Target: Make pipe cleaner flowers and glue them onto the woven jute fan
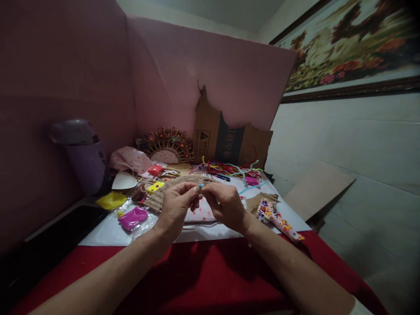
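Note:
My left hand (179, 199) and my right hand (226, 203) meet over the white sheet, fingertips pinched together. Between them is a small light-blue piece (201, 187); whether it is clay or a bit of pipe cleaner cannot be made out. Under and behind the hands lies an arched piece of corrugated cardboard (156, 200), partly hidden. A pink dotted half-round piece (201, 212) shows beneath the fingers. Just past my right hand a light-blue pipe cleaner (252, 187) lies on the sheet.
Packets of magenta clay (133, 218) and yellow clay (111, 201) lie left, near a purple bottle (85, 162). A decorated fan shape (170, 144) and torn cardboard (210, 131) stand behind, beside colourful pipe cleaners (226, 169). Flowered fabric (282, 223) is at right.

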Available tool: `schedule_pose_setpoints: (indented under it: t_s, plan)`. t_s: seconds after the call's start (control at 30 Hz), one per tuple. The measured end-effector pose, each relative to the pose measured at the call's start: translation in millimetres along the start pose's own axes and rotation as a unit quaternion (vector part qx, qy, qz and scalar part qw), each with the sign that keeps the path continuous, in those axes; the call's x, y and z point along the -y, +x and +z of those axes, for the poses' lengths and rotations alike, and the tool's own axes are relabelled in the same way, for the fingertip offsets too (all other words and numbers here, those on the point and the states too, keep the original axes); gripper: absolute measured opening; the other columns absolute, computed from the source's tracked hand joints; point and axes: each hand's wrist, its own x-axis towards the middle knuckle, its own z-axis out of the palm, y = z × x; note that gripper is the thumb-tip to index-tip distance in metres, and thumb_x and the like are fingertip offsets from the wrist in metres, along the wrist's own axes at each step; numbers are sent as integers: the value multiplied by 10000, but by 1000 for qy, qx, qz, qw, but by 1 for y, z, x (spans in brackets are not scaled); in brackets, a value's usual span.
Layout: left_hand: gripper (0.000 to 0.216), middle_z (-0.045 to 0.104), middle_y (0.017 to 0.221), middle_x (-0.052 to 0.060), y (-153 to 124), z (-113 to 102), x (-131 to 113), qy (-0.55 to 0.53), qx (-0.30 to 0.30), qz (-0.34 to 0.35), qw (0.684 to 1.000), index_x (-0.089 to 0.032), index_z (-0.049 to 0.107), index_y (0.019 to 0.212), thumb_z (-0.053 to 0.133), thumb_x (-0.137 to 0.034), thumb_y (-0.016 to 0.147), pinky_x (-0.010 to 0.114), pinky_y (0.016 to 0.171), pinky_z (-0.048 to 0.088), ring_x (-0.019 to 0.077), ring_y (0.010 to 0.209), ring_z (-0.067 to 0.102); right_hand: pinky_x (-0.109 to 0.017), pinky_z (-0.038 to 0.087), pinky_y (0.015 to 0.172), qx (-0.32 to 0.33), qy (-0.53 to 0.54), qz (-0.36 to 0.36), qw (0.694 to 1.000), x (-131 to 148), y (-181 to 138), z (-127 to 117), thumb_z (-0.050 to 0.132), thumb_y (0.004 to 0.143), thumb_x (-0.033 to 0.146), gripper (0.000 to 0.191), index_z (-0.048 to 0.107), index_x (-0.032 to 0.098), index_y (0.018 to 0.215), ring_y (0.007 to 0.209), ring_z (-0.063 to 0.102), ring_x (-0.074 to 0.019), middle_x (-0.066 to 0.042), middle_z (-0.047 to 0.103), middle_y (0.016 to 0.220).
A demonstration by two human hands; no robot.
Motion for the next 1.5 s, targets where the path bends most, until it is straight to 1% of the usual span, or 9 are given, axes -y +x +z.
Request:
schedule_pose_setpoints:
  t_s: [0.23, 0.43, 0.73, 0.93, 1.03, 1.13, 1.2, 1.3, 1.5]
  plan:
    - [149, 613, 602, 21, 2, -3, -2, -4, 0, 12, 1000, -102, 622, 668, 664, -241, 698, 194, 429, 374, 74, 454, 497, -233, 408, 584, -37, 32, 67, 997, 1, -1, 3, 461, 869, 208, 110, 558, 160, 885, 605, 530, -124, -34, 589, 703]
    - [125, 603, 587, 21, -1, -2, -4, 37, 28, 36, 998, -106, 629, 672, 634, -222, 718, 205, 437, 388, 86, 466, 504, -223, 448, 590, -53, 124, 133, 982, 3, -3, 4, 409, 902, 223, 158, 516, 173, 1008, 592, 578, -117, -9, 589, 656]
    - [131, 560, 536, -9, -3, -1, -7, 101, 60, 47, 992, -124, 619, 673, 593, -227, 750, 198, 438, 383, 76, 446, 474, -223, 448, 594, -35, 148, 125, 980, 1, -1, -1, 469, 873, 231, 71, 517, 179, 870, 617, 574, -116, -17, 596, 689]
    - [109, 545, 544, -13, 0, -5, -8, 221, 80, 90, 968, -131, 627, 661, 592, -199, 740, 191, 432, 352, 72, 456, 456, -207, 400, 536, 43, 173, 152, 972, 0, 3, -8, 429, 897, 272, 132, 487, 176, 828, 517, 502, -93, 19, 551, 587]
    - [150, 529, 520, -15, 1, -5, -8, 192, 77, 62, 976, -128, 601, 620, 600, -220, 737, 194, 424, 342, 69, 438, 441, -207, 396, 538, 43, 197, 178, 963, -1, 4, -7, 434, 899, 289, 155, 502, 173, 824, 517, 505, -91, 15, 569, 588]
    - [164, 531, 519, -14, 1, -3, -7, 100, 62, 8, 993, -121, 593, 627, 610, -245, 733, 189, 408, 333, 63, 420, 429, -216, 401, 544, -15, 205, 201, 958, -1, 4, -5, 423, 905, 308, 191, 523, 170, 820, 535, 522, -98, 4, 580, 609]
    - [151, 532, 515, -14, 1, -2, -7, 58, 51, -12, 997, -114, 598, 633, 628, -236, 717, 180, 398, 323, 58, 416, 421, -222, 406, 550, -51, 196, 193, 960, 0, 4, -5, 453, 891, 301, 189, 549, 167, 799, 557, 530, -105, -1, 577, 624]
    - [158, 524, 496, -17, 2, -3, -6, 29, 51, -17, 998, -111, 590, 606, 641, -224, 705, 173, 394, 316, 52, 410, 412, -231, 420, 582, -64, 163, 142, 974, 2, 4, -4, 536, 841, 233, 110, 609, 165, 794, 616, 548, -118, -20, 609, 690]
    - [140, 546, 527, -10, 3, -5, -4, 32, 60, -3, 998, -114, 610, 642, 633, -231, 716, 182, 409, 335, 60, 430, 434, -244, 448, 623, -105, 158, 80, 979, 4, 2, 0, 551, 815, 140, 110, 650, 178, 843, 659, 578, -125, -28, 632, 729]
